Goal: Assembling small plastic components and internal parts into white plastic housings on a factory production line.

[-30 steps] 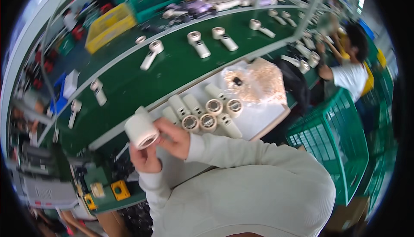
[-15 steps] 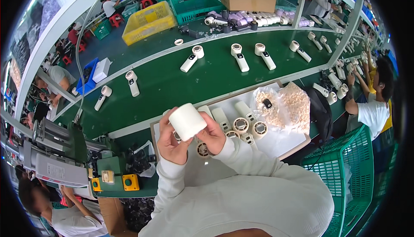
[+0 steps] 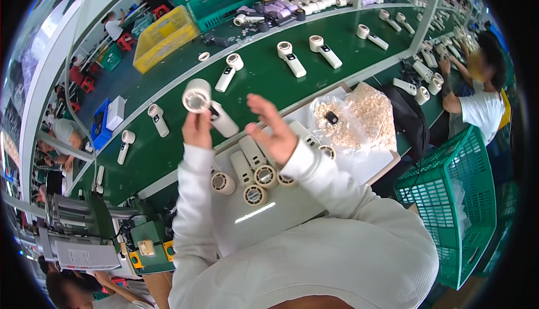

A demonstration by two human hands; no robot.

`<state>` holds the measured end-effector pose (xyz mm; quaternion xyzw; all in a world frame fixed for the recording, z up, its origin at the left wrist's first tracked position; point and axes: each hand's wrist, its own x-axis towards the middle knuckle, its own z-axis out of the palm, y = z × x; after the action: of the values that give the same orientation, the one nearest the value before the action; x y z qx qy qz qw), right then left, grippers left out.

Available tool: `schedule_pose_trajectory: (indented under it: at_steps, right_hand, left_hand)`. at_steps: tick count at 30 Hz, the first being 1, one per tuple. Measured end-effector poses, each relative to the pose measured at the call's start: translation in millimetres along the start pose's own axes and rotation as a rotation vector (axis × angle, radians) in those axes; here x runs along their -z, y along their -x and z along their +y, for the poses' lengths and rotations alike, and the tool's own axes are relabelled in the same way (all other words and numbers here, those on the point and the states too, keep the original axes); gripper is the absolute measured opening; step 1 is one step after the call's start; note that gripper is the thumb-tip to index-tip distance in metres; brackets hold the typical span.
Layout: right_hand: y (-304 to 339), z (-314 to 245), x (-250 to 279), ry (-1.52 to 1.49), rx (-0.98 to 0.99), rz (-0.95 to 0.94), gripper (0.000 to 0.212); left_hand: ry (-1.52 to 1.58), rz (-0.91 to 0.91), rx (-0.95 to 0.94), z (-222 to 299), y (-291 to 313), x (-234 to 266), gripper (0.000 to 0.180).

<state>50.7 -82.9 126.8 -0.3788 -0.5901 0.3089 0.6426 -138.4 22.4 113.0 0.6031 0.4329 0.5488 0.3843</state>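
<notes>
My left hand (image 3: 197, 133) pinches a white handheld fan (image 3: 194, 89) by the lower edge of its round head. The fan is held over the near part of the green conveyor belt (image 3: 252, 87), its handle slanting down to the right. To its right my right hand (image 3: 275, 135) is open, fingers apart, touching nothing that I can see. Below my hands, several more white handheld fans (image 3: 242, 168) with round grilles lie on a white-lined tray (image 3: 247, 225). My right hand and wrist cover part of that group.
Spaced-out white fans (image 3: 292, 64) lie along the belt. On the tray's right is a clear bag of beige pieces (image 3: 371, 119) with a small black part (image 3: 331, 118). A green crate (image 3: 449, 208) stands at right, a press machine (image 3: 84, 253) at left. A co-worker (image 3: 483, 95) sits right.
The fan was in both hands above the tray; my left hand has carried it away from me and left over the belt. My right hand has let go and opened. The view has shifted.
</notes>
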Motion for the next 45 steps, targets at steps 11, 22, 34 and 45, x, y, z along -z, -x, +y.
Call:
schedule_pose_trajectory:
  at_steps: [11, 22, 34, 45]
  right_hand:
    - [113.8, 60.7, 200.6, 0.727, -0.418, 0.273, 0.020]
    - [83.7, 69.0, 170.5, 1.199, -0.523, 0.198, 0.020]
    - [102.1, 90.1, 166.7, 1.330, -0.284, 0.198, 0.015]
    - [110.1, 84.7, 196.9, 0.073, -0.224, 0.588, 0.004]
  left_hand:
    - [-0.758, 0.312, 0.266, -121.7, -111.2, -4.9, 0.042]
    - [-0.623, -1.002, -0.552, -35.7, 15.5, -242.9, 0.034]
    - [-0.817, -0.812, -0.704, -10.7, 42.1, -244.2, 0.012]
    - [-0.282, -0.291, -0.127, -30.1, 32.7, 36.4, 0.010]
